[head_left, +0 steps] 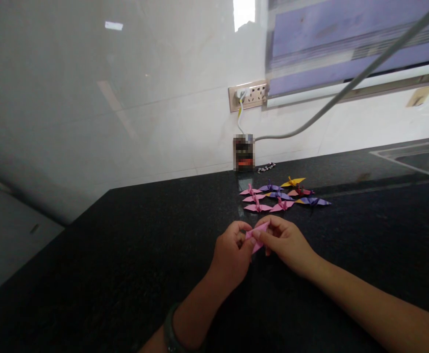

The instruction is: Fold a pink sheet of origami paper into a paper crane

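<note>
A small folded piece of pink paper (260, 235) is held between both hands, a little above the dark countertop. My left hand (233, 252) pinches its left end between thumb and fingers. On its right side, the thumb and fingers of my right hand (287, 241) press on it, partly covering it. Just beyond my hands lie several folded paper cranes: pink ones (258, 207) nearest, purple ones (315, 201) among and beside them, a yellow one (293, 182) at the back, and a dark red one (301, 191).
The black countertop (144, 235) meets a pale tiled wall (163, 98). Against it stands a blurred-out box (244, 153), with a beaded strand (266, 167) beside it. A grey hose (332, 103) slants across the right, below a wall socket with a plug (249, 95). A sink edge (401, 159) is at right.
</note>
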Available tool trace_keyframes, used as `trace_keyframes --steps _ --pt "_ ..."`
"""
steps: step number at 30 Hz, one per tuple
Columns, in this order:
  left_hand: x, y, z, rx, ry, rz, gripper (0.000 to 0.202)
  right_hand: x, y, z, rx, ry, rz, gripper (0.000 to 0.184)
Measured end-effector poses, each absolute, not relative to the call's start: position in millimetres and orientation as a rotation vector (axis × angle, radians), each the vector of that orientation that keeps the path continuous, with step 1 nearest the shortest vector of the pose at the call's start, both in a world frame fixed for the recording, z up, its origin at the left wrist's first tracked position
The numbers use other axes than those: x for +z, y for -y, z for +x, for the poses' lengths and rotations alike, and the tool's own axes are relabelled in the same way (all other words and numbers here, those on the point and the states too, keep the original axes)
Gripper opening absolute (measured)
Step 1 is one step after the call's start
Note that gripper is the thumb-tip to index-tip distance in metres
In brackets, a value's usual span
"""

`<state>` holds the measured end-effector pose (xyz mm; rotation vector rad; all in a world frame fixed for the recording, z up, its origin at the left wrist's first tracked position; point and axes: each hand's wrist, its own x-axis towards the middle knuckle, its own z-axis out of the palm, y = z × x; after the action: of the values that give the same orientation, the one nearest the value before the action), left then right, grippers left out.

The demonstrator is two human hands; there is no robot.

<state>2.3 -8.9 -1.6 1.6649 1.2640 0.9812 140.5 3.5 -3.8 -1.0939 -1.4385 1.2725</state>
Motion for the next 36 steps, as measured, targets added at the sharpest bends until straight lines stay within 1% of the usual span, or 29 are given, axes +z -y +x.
trace_keyframes --steps 5,11,14,19,29,36 --pt "7 15 4 0.975 -1.335 1.865 0.029 -3 -5 145 0.961 1.614 -1.039 0.008" --pt "9 17 4 0.954 -1.365 1.941 0.027 -4 -5 146 0.872 1.697 -0.987 0.007" --pt "7 17 4 0.942 -1.393 2.003 0.025 -3 -5 148 0.693 1.794 -0.975 0.004" --pt "7 17 4 0.875 -1.403 2.132 0.026 0 -3 151 0.462 1.964 -0.935 0.009" --pt "7 16 4 0.846 -1.331 2.235 0.027 -2 -3 150 0.344 2.055 -0.933 0.014" --pt "8 13 0 0.935 -1.337 2.005 0.023 -1 -11 158 0.19 2.185 -0.908 0.009"
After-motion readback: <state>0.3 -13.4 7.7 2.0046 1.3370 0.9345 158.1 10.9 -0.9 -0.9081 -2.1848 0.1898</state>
